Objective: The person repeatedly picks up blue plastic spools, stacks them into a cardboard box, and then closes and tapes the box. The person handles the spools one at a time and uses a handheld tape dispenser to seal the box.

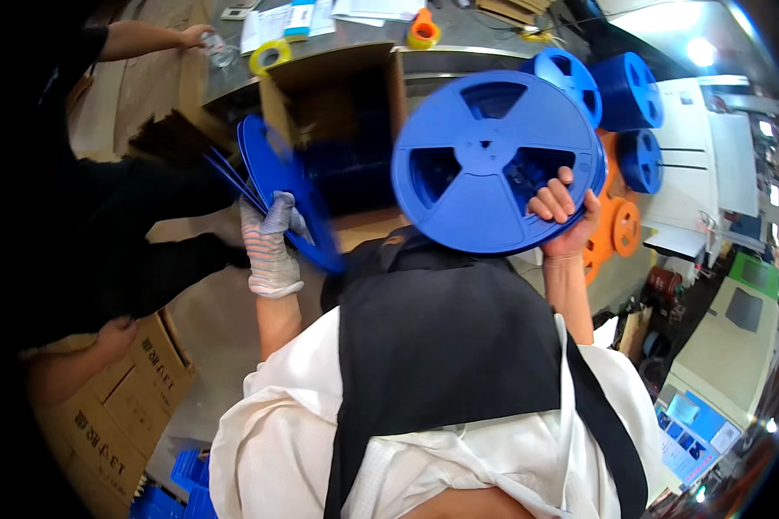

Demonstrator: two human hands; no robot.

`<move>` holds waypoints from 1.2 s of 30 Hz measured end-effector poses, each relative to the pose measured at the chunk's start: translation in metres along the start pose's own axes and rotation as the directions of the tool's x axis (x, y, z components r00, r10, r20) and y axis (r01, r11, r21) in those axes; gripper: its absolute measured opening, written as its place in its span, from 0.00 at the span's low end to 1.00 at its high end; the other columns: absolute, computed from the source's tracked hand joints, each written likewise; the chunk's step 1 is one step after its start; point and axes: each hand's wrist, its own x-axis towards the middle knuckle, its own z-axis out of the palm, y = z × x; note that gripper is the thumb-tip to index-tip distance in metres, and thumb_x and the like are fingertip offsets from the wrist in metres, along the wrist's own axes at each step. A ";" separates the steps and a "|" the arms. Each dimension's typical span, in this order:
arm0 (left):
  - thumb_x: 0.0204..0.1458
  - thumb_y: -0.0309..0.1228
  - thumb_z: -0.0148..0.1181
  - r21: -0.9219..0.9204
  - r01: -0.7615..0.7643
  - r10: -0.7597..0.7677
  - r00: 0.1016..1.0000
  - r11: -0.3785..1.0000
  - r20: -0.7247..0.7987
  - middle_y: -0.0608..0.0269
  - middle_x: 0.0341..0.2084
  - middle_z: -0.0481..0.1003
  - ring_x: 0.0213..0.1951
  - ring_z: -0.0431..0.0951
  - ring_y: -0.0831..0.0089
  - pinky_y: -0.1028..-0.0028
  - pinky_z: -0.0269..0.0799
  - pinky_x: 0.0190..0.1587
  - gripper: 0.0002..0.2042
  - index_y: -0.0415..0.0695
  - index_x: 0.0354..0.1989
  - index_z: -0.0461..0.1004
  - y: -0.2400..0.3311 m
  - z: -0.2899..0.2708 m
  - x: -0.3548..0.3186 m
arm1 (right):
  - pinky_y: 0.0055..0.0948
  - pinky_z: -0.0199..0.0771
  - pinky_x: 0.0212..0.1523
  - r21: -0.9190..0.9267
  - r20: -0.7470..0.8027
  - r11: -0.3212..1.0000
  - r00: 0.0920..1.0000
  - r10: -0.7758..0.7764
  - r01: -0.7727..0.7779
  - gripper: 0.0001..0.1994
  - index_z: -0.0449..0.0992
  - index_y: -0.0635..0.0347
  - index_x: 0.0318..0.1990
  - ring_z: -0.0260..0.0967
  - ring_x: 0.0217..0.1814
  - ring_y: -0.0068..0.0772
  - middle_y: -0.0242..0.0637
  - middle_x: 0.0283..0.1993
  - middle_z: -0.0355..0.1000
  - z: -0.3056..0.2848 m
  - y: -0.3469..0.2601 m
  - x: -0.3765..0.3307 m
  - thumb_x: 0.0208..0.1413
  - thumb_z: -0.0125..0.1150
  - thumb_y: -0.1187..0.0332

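My left hand [273,238], in a striped knit glove, is closed round the edges of several thin blue reels [273,164] that stand on edge and fan apart. Bare and without a glove, my right hand [567,208] grips a large round blue reel [467,203] by its rim, the fingers hooked through one of its cut-outs. The reel's flat face is turned up, and more blue shows beneath it. Between the two hands stands an open cardboard box [329,65] with blue reels [346,169] inside, partly in shadow.
A metal table [225,78] at the back holds yellow tape [270,57], an orange tape dispenser [423,30] and papers. Blue reels [632,91] and orange reels [625,227] are stacked at the right. At the left, another person [112,199] in dark clothes stands near cardboard boxes [138,406].
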 end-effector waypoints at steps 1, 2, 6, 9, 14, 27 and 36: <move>0.53 0.26 0.59 0.202 -0.024 0.029 0.999 0.979 -0.024 0.66 0.19 0.67 0.18 0.65 0.79 0.78 0.63 0.22 0.10 0.40 0.42 0.67 -0.003 0.010 -0.005 | 0.25 0.59 0.30 0.029 0.067 1.000 0.998 0.007 -0.009 0.15 0.65 0.59 0.41 0.56 0.21 0.19 0.25 0.21 0.58 0.000 -0.002 0.000 0.54 0.57 0.60; 0.52 0.24 0.58 0.258 -0.057 0.068 0.997 0.964 -0.033 0.66 0.21 0.68 0.20 0.67 0.79 0.78 0.65 0.24 0.14 0.39 0.46 0.66 -0.009 0.020 -0.010 | 0.23 0.60 0.27 0.021 0.107 1.000 0.994 0.001 -0.004 0.15 0.64 0.58 0.40 0.57 0.19 0.18 0.24 0.19 0.59 -0.001 -0.006 0.001 0.54 0.58 0.60; 0.47 0.15 0.56 0.220 -0.223 0.208 0.974 0.950 0.088 0.59 0.40 0.74 0.40 0.75 0.74 0.75 0.72 0.42 0.32 0.42 0.63 0.54 -0.042 0.018 -0.021 | 0.22 0.61 0.24 0.118 0.220 0.991 0.975 0.035 -0.062 0.14 0.63 0.57 0.39 0.58 0.17 0.17 0.24 0.17 0.59 0.008 -0.011 0.004 0.54 0.60 0.60; 0.47 0.13 0.54 0.223 -0.299 0.255 0.945 0.928 0.204 0.54 0.54 0.71 0.56 0.70 0.68 0.71 0.68 0.54 0.34 0.40 0.65 0.52 -0.040 0.024 -0.032 | 0.23 0.61 0.25 0.179 0.253 0.976 0.965 0.073 -0.121 0.15 0.61 0.57 0.40 0.59 0.18 0.18 0.25 0.19 0.60 0.011 -0.008 0.008 0.55 0.59 0.60; 0.44 0.14 0.56 0.358 -0.433 0.227 0.841 0.827 0.492 0.51 0.55 0.71 0.57 0.70 0.64 0.70 0.68 0.54 0.32 0.38 0.62 0.57 -0.048 0.037 -0.038 | 0.23 0.61 0.27 0.220 0.231 0.960 0.965 0.122 -0.174 0.16 0.61 0.59 0.40 0.59 0.20 0.17 0.25 0.20 0.59 0.021 -0.011 0.020 0.56 0.58 0.58; 0.34 0.20 0.62 0.475 -0.706 0.270 0.667 0.525 0.694 0.49 0.47 0.75 0.49 0.75 0.52 0.64 0.70 0.53 0.36 0.38 0.60 0.61 -0.082 0.042 -0.020 | 0.26 0.61 0.32 0.151 0.056 0.949 0.961 0.270 -0.276 0.18 0.69 0.64 0.41 0.57 0.25 0.21 0.27 0.24 0.60 0.041 0.004 0.061 0.59 0.52 0.56; 0.48 0.15 0.55 0.122 -0.158 0.093 0.901 0.980 0.424 0.53 0.41 0.77 0.43 0.78 0.70 0.71 0.74 0.49 0.28 0.39 0.60 0.60 -0.044 0.036 -0.020 | 0.52 0.69 0.59 -0.169 -0.319 0.960 0.934 0.159 -0.221 0.23 0.66 0.71 0.54 0.69 0.55 0.50 0.52 0.51 0.70 0.051 0.028 0.085 0.56 0.57 0.62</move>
